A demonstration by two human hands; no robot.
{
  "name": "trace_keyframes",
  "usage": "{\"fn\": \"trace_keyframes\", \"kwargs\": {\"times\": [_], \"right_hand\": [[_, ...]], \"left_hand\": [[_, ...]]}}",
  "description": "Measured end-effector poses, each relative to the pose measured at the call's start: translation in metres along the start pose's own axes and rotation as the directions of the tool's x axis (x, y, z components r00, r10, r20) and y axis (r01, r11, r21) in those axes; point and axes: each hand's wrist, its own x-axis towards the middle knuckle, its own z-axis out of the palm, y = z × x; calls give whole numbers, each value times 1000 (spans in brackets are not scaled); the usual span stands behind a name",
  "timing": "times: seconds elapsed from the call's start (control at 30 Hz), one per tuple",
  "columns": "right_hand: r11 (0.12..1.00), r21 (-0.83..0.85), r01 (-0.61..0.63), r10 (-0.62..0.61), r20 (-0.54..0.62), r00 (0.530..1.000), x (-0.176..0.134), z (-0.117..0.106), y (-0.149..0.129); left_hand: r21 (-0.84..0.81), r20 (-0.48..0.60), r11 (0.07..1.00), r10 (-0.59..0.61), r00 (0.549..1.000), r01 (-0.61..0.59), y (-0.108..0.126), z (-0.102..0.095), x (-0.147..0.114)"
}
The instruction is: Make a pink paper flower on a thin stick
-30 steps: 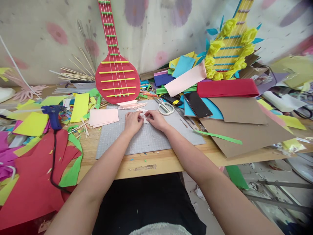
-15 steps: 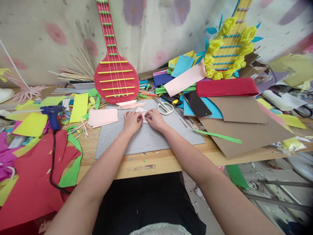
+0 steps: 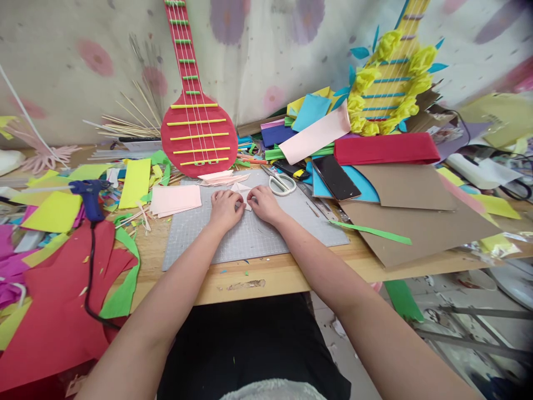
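Between my hands, low over the grey cutting mat [image 3: 266, 239], is a small piece of pale pink paper [image 3: 240, 188], apparently folded to a point at its far side. My left hand [image 3: 226, 209] has its fingertips closed on the paper's left edge. On the opposite side my right hand [image 3: 263, 203] pinches it with bent fingers. The hands hide most of the lower part of the paper. Scissors with white handles [image 3: 282, 185] lie just beyond my right hand. Flat pink paper sheets [image 3: 176, 200] are stacked to the left, and folded pink pieces [image 3: 222, 178] lie behind my left hand.
A red paper instrument [image 3: 199, 136] leans on the curtain, a yellow one [image 3: 385, 91] at right. A blue glue gun [image 3: 89, 197] with its cord stands among scraps at left. A phone [image 3: 336, 176] and brown cardboard [image 3: 416, 233] lie at right.
The fingers of both hands have shifted very slightly on the pink paper, the left ones a touch to the right. Everything else stays in place.
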Motion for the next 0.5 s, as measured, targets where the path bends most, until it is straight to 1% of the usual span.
{"fn": "trace_keyframes", "kwargs": {"times": [0.23, 0.5], "right_hand": [[1000, -13, -1, 1, 0, 1000, 0, -1, -2], [1000, -12, 6, -6, 3, 1000, 0, 0, 0]], "left_hand": [[21, 7, 1000, -1, 1000, 1, 1, 1, -2], [19, 37, 999, -40, 998, 39, 7, -2, -3]]}}
